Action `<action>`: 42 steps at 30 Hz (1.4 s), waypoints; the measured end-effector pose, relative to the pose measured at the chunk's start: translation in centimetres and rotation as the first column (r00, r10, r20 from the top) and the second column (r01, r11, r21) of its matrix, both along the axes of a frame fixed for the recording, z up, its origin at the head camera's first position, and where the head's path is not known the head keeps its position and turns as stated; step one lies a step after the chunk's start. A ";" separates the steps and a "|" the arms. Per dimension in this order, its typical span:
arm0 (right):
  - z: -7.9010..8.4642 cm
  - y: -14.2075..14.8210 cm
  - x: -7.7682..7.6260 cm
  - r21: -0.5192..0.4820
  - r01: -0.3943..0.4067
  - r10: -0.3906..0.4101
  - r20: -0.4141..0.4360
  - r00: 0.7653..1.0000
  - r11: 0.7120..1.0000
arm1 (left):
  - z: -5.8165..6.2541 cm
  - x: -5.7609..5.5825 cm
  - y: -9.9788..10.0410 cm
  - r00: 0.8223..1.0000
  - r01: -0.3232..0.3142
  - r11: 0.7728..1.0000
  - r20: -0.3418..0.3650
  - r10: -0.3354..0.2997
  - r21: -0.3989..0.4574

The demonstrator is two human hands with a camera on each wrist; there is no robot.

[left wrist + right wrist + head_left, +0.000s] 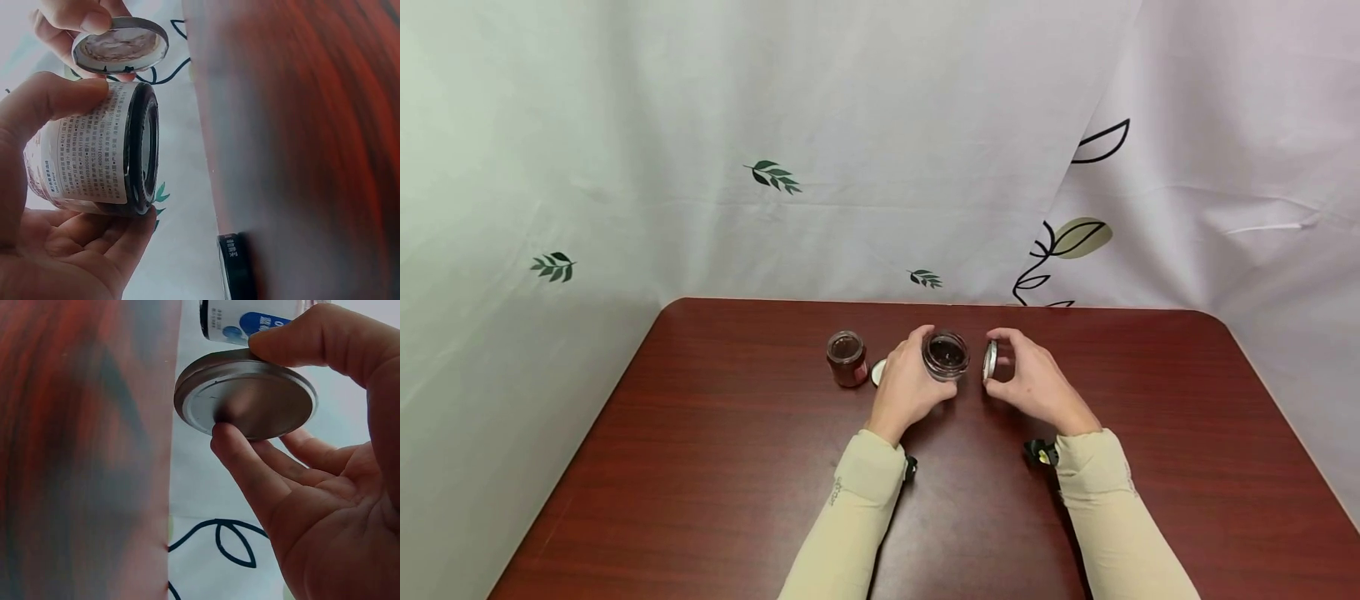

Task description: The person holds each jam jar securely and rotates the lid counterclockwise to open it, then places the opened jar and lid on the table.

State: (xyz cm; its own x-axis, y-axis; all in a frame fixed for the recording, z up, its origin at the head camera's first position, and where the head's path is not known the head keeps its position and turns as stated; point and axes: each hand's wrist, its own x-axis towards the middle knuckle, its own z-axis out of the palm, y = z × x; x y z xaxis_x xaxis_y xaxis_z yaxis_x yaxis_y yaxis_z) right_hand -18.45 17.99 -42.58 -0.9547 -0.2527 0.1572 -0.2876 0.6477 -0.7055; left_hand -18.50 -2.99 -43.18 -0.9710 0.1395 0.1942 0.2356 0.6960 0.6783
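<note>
My left hand (904, 382) grips an uncapped glass jar (946, 353) holding dark contents, with fingers and thumb round its side. Small print covers the jar's white label (94, 150) in the left wrist view, where the black-edged base faces the table side. Just right of the jar, my right hand (1036, 382) pinches a silver metal lid (250, 400) by its rim, tilted on edge. The lid's inner face, smeared with residue, turns toward the jar in the head view; a gap separates the two.
A second open jar (847, 362) with dark red contents stands left of my left hand. Beside it lies another lid (877, 373), pale inside and partly hidden by that hand. Behind the reddish-brown table (700, 467) hangs a white cloth (850, 242) with leaf prints.
</note>
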 end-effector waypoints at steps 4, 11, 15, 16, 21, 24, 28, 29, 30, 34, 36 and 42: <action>-0.4 -0.1 -0.1 0.007 -0.010 0.010 -0.009 1.000 1.000 | -0.1 -0.1 0.1 1.000 0.018 1.000 -0.001 -0.018 0.005; -0.8 0.0 -0.1 0.020 -0.004 0.004 -0.005 1.000 1.000 | -0.3 -0.3 0.4 1.000 0.027 1.000 0.012 -0.027 0.012; -0.9 0.1 -0.2 0.011 -0.005 0.005 0.008 1.000 1.000 | -0.3 -0.4 0.7 0.999 0.011 1.000 0.044 -0.011 0.003; -0.9 0.1 -0.2 0.006 -0.005 0.005 0.013 1.000 1.000 | -0.3 -0.4 0.8 0.998 0.007 1.000 0.055 -0.007 0.000; -1.0 0.2 -0.2 -0.014 -0.004 0.005 0.045 0.999 1.000 | -0.2 -0.5 1.3 0.995 -0.010 1.000 0.097 0.011 -0.014; -1.2 0.2 -0.2 -0.022 0.001 0.000 0.054 0.999 1.000 | -0.3 -0.5 1.4 0.995 -0.016 1.000 0.099 0.018 -0.019; -1.3 0.3 -0.1 -0.030 0.005 -0.004 0.060 0.998 1.000 | -0.3 -0.7 1.5 0.995 -0.019 0.999 0.094 0.022 -0.032; -1.3 0.3 -0.1 -0.029 0.007 -0.005 0.061 0.998 1.000 | -0.3 -0.7 1.5 0.995 -0.018 0.999 0.095 0.022 -0.038; -1.3 0.4 -0.1 -0.027 0.008 -0.007 0.063 0.998 1.000 | -0.3 -0.8 1.5 0.995 -0.017 0.999 0.096 0.021 -0.040; -1.3 0.4 -0.1 -0.020 0.009 -0.008 0.071 0.997 1.000 | -0.3 -0.9 1.6 0.995 -0.011 0.998 0.099 0.017 -0.055; -1.3 0.4 -0.2 -0.016 0.005 -0.004 0.074 0.997 1.000 | -0.3 -1.0 1.6 0.995 -0.007 0.998 0.099 0.014 -0.062; -1.4 0.7 -0.5 0.078 0.001 -0.002 0.022 1.000 0.997 | -0.3 -1.2 1.7 0.995 0.004 0.997 0.101 0.003 -0.073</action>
